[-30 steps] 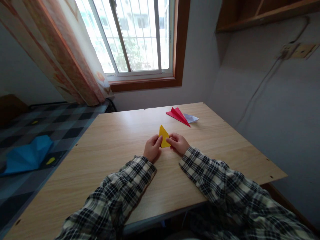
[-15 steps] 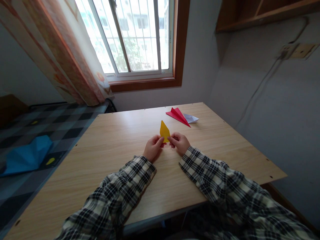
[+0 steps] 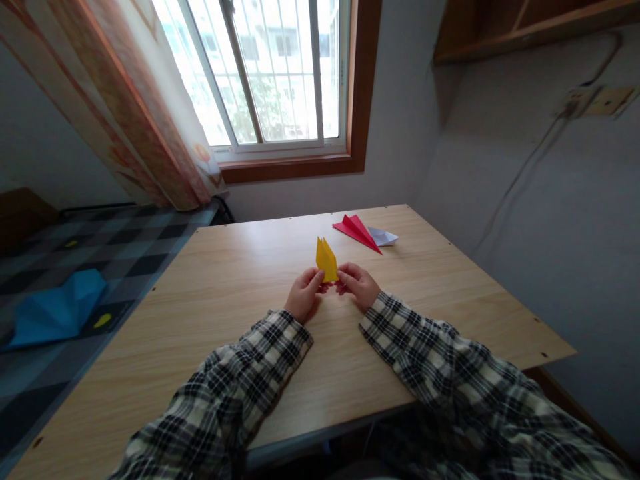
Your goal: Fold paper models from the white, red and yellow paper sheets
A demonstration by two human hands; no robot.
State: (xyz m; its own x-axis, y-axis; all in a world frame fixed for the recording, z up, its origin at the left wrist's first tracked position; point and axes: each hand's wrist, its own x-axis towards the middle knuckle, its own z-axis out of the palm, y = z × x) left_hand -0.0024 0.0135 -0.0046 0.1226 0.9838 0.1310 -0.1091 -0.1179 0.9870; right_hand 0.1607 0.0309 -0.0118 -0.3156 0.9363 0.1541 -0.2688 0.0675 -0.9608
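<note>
A small folded yellow paper point(image 3: 327, 261) stands upright between my hands, its top split into narrow points. My left hand point(image 3: 303, 293) pinches its lower left corner, thumb in front. At the lower right edge, my right hand point(image 3: 359, 283) grips the same paper between thumb and fingers. Both hands are just above the wooden table point(image 3: 240, 293). Beyond them lie a red paper plane point(image 3: 357, 232) and a white folded paper point(image 3: 384, 237), which is partly behind the plane.
To the left, a blue folded paper point(image 3: 57, 307) rests on a checked cloth point(image 3: 145, 230). A window point(image 3: 280, 73) with a curtain point(image 3: 165, 133) is behind the table. On the right wall are a socket point(image 3: 595, 103) with a cable and a wooden shelf point(image 3: 540, 37).
The yellow paper's single top point now shows as separate points, and the paper has shifted slightly left. Both hands keep their pinch on it.
</note>
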